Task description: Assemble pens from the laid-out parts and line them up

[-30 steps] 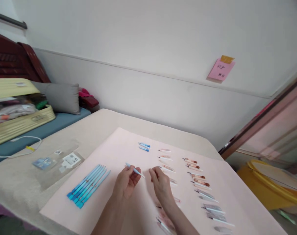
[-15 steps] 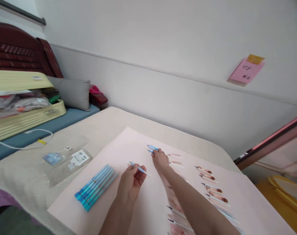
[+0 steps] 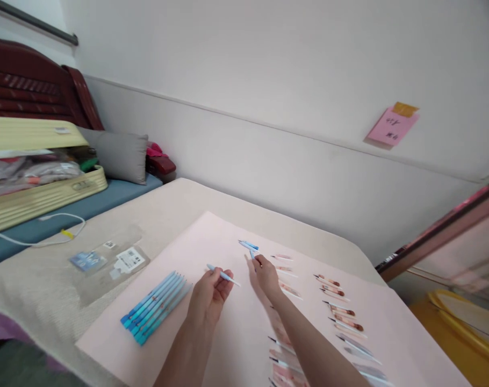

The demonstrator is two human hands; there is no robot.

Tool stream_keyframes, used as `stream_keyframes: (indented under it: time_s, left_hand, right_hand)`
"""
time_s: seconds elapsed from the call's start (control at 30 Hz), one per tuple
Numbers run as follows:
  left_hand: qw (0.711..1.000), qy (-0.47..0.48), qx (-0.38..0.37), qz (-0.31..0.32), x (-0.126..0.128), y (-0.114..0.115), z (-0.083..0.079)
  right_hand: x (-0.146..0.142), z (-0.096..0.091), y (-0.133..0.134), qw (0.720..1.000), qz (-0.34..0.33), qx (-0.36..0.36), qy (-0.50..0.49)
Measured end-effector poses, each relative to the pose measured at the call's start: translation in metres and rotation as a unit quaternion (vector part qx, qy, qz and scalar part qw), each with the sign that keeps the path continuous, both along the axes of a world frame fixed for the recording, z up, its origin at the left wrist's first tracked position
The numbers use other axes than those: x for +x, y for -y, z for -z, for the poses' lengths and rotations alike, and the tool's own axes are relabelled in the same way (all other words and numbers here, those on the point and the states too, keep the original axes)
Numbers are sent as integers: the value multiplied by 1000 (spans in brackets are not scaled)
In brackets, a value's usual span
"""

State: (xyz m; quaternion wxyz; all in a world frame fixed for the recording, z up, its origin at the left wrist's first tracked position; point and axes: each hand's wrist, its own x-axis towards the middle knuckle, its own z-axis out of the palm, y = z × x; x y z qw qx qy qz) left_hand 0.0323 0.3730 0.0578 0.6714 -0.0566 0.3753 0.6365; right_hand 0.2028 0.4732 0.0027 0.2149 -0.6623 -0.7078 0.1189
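My left hand [image 3: 212, 290] is closed round a slim light blue pen barrel [image 3: 220, 272] with a white end pointing right. My right hand [image 3: 266, 275] is closed in a pinch on a small light blue pen part [image 3: 252, 255], most of it covered by the fingers. Just beyond those fingertips, a dark-tipped pen piece with a bright blue part [image 3: 250, 245] lies on the pale pink sheet [image 3: 236, 333]. Left of my left hand, several blue pens [image 3: 158, 306] rest side by side, their darker blue ends toward me.
Dark-tipped white refills and printed sleeves lie in two columns [image 3: 285, 269] [image 3: 341, 309] at right, partly behind my right forearm. Clear packaging [image 3: 111, 269] lies at left, near a white cable [image 3: 73, 226] and an open yellow suitcase [image 3: 47, 193]. A wall [image 3: 244, 150] stands behind.
My right hand has drawn back toward me from the blue pieces at the far side, which now lie uncovered on the sheet. My left hand still holds the barrel. The view has shifted slightly.
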Motion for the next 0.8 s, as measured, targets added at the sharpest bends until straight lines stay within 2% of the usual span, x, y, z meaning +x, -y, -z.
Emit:
stream_keyframes:
  time_s: [0.17, 0.3, 0.57, 0.8]
  left_hand:
    - [1000, 2, 15, 11, 4, 5, -2]
    - [1000, 4, 13, 10, 2, 6, -1]
    - [1000, 5, 2, 4, -1, -1, 1]
    - [1000, 14, 9, -1, -6, -1, -1]
  right_hand:
    - [6, -9, 12, 995, -42, 1, -90]
    - [1, -11, 8, 993, -47, -10, -111]
    - [-24, 12, -30, 997, 11, -52, -65]
    - [-44, 19, -58, 996, 41, -80, -12]
